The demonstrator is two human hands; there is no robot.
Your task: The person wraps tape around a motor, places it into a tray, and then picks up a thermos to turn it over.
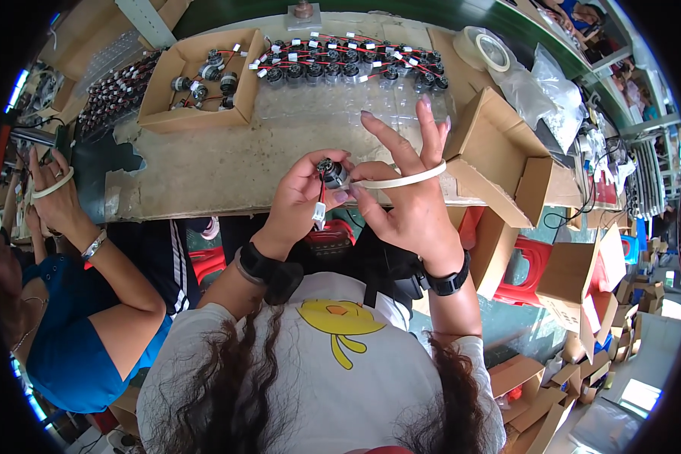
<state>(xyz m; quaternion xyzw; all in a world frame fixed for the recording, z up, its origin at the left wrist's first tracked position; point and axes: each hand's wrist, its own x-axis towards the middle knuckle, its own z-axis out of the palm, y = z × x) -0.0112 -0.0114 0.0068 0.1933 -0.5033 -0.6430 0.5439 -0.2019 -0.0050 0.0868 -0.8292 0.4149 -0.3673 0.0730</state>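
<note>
My left hand (299,195) is closed round a small black and silver motor (334,174), holding it above the table's near edge. Red and black wires run down from the motor to a white plug (319,213) by my left fingers. Beside the motor's right end, the thumb and index finger of my right hand (408,198) come together, while the other fingers stretch upward. A narrow white ring (405,181), like a thin roll of tape, is looped on my right hand. Whether a strip runs from it to the motor is too small to tell.
Rows of wired motors (348,62) stand on clear plastic trays at the back. A cardboard box (197,121) with several motors is left of them; another open box (499,144) tilts at the right. A co-worker's hand (57,193) with a similar ring is at far left.
</note>
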